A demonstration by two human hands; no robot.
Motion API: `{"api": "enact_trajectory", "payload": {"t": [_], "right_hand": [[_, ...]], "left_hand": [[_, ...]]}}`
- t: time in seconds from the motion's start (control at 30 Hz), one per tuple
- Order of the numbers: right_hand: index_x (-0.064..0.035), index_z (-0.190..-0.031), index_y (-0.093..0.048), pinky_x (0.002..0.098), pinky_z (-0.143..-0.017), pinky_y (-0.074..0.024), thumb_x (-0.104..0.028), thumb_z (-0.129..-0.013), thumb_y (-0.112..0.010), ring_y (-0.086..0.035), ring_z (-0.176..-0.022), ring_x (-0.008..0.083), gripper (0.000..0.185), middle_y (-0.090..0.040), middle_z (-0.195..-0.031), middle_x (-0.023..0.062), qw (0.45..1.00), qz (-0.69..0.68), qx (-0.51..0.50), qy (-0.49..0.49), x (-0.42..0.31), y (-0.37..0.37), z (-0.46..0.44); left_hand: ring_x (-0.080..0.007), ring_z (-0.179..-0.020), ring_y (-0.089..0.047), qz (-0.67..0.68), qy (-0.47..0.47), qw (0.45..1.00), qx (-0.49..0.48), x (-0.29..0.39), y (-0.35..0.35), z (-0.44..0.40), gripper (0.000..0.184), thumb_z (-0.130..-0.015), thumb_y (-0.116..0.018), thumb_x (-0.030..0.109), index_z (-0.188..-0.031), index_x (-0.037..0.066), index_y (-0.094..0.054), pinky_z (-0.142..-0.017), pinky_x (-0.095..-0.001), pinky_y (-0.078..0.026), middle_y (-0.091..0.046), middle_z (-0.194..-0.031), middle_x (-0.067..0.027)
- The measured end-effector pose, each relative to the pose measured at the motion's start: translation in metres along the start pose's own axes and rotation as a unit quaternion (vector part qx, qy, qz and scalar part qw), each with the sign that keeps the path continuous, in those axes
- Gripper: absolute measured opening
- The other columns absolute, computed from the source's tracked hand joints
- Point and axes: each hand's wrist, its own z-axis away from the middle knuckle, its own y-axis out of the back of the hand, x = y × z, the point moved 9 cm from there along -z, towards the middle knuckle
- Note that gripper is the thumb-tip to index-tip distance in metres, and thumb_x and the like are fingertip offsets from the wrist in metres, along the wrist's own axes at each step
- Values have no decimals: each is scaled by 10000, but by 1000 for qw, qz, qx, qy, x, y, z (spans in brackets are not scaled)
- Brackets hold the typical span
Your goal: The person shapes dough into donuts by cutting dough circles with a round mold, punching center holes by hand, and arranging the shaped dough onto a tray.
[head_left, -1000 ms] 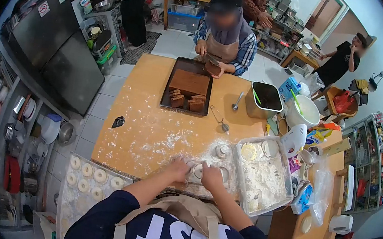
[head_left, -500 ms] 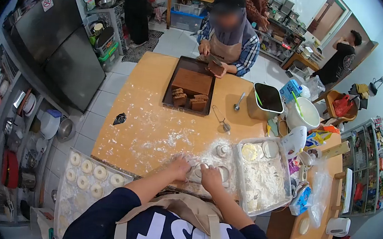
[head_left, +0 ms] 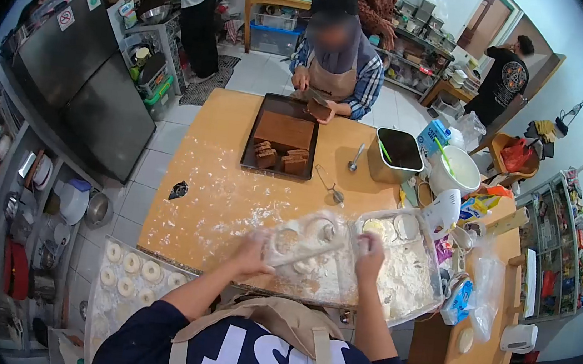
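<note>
A floury, pale sheet of dough (head_left: 281, 242) with round holes cut in it is raised off the table between my hands, blurred by motion. My left hand (head_left: 251, 255) is closed on its left end. My right hand (head_left: 370, 257) is closed at the other end, beside the flour container, its fingertips partly smeared. Below the sheet a cut dough round (head_left: 305, 264) lies on the floured tabletop (head_left: 323, 286). Behind it stands a small round cutter (head_left: 330, 231), partly veiled by the dough.
A clear container of flour (head_left: 407, 274) adjoins my right hand. At left is a tray of dough rings (head_left: 127, 285). Across the table a person (head_left: 338, 58) cuts brown cake by a dark baking pan (head_left: 247, 150). A strainer (head_left: 335, 196) and hand mixer (head_left: 444, 210) lie nearby.
My hands were low on the dough near the table edge. They have moved apart and up, and the holed dough sheet is lifted between them.
</note>
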Motion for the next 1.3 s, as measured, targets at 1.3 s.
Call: {"api": "enact_trajectory", "payload": {"t": [1.3], "right_hand": [[-23,-966,-479,291,-631,-457,-74,-681,-719,-561,-724,146,377,-592,-818,88,986,-11,-164,22,8,-12,20]], "left_hand": [[-177,-992,-592,562,25,826,-18,130,-81,-40,520,-796,-633,-54,-1247,-1,-379,-855,-277,-485,-606,-1078,-130]]}}
